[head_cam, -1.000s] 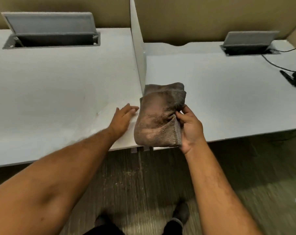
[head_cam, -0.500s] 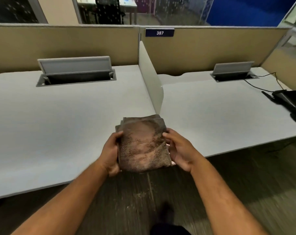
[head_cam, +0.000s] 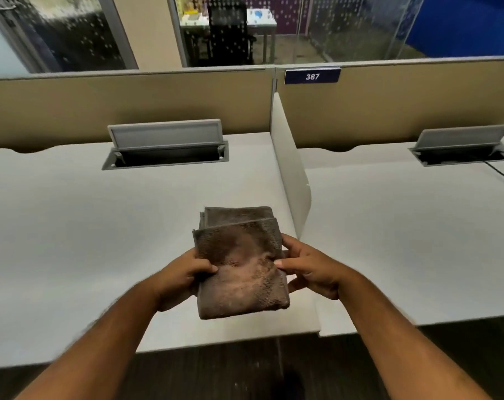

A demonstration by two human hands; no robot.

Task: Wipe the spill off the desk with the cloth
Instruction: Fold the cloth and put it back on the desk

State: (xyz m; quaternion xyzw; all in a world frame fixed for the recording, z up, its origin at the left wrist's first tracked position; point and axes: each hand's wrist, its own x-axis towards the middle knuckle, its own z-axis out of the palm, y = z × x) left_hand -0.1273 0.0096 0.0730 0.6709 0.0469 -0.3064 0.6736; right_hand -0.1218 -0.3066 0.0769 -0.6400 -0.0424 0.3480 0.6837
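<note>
**While I held the cloth, the spill was nowhere I could see**

While both hands gripped the cloth (head_cam: 240, 264), it hung above the desk (head_cam: 71, 232) near its front edge, not touching the top. My left hand (head_cam: 181, 277) was curled around the cloth's left edge, thumb on top and fingers hidden beneath. My right hand (head_cam: 308, 269) pinched the right edge the same way, thumb pressed onto the upper face.

What worried me most was aim: no wet patch showed anywhere on the desk ahead of or beside my hands, so I could have wiped the wrong spot. The cloth also looked soiled, with pale mottled blotches across its brown face, and I judged it might smear rather than lift. Folded thick as it was, a loose layer could have slipped out of the bundle under a hard push. Just beyond my right hand stood the divider (head_cam: 291, 180), close enough to knock with a wide sweep.

The cloth was a ribbed, towel-like weave, folded into a plump rectangle with a second layer peeking out at its far end. Matte, smooth and pale grey, the desk looked hard and flat. Thin and rigid, the divider had a rounded front corner. Farther ahead of my left hand sat a cable hatch (head_cam: 165, 145), its grey lid tipped up.
</note>
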